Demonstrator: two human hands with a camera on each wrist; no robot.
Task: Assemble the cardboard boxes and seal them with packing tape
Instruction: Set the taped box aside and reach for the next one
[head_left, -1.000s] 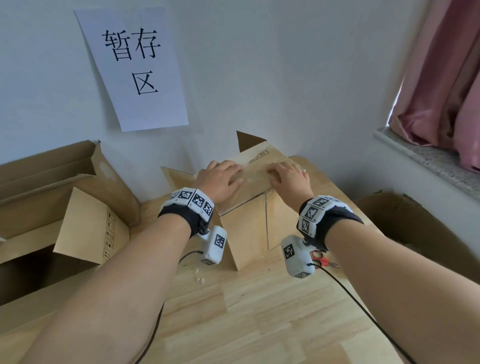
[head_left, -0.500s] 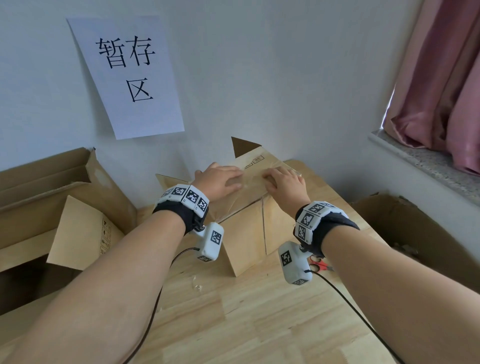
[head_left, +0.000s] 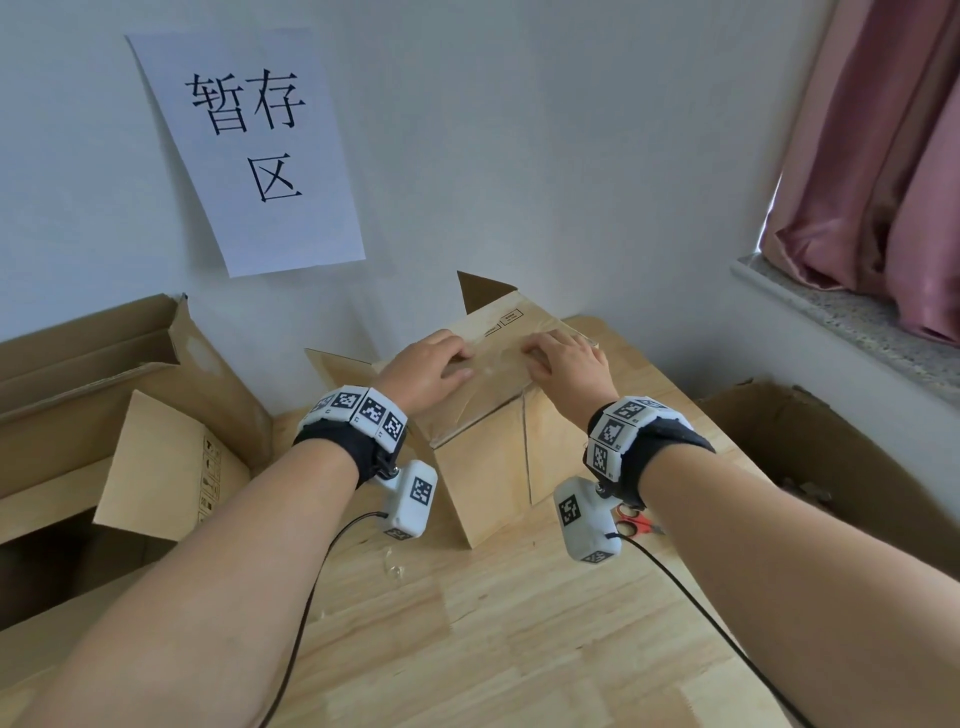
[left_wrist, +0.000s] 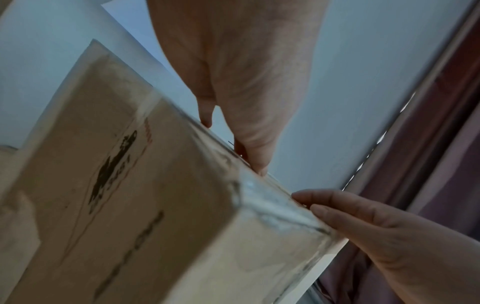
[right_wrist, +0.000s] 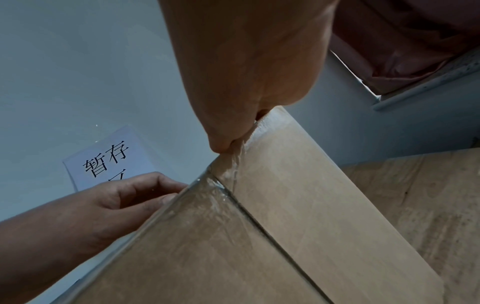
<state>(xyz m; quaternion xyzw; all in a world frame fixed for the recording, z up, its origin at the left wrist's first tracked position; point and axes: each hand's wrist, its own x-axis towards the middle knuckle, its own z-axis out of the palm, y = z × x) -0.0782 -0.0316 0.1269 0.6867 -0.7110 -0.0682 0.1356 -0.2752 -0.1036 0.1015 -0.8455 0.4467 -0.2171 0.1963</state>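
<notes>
A brown cardboard box (head_left: 493, 467) stands tilted on the wooden table (head_left: 467, 623), near the wall. Clear packing tape (head_left: 493, 364) runs over its top seam and down the near face. My left hand (head_left: 431, 364) lies on the top, left of the seam, fingers pressing the tape. My right hand (head_left: 566, 364) presses on the other side of the seam. In the left wrist view the left hand (left_wrist: 246, 82) touches the box (left_wrist: 130, 205) edge with its fingertips, and the right hand (left_wrist: 376, 226) touches the tape (left_wrist: 272, 205). In the right wrist view the right hand (right_wrist: 246, 72) presses the taped corner (right_wrist: 207, 205).
A large open carton (head_left: 104, 389) with a raised flap (head_left: 166, 467) stands at the left. Another carton (head_left: 805, 441) sits low at the right. Red-handled scissors (head_left: 634, 525) lie on the table under my right wrist. A paper sign (head_left: 249, 145) hangs on the wall.
Both hands stay on the box top over the tape, shifting only slightly. The head view has moved a little.
</notes>
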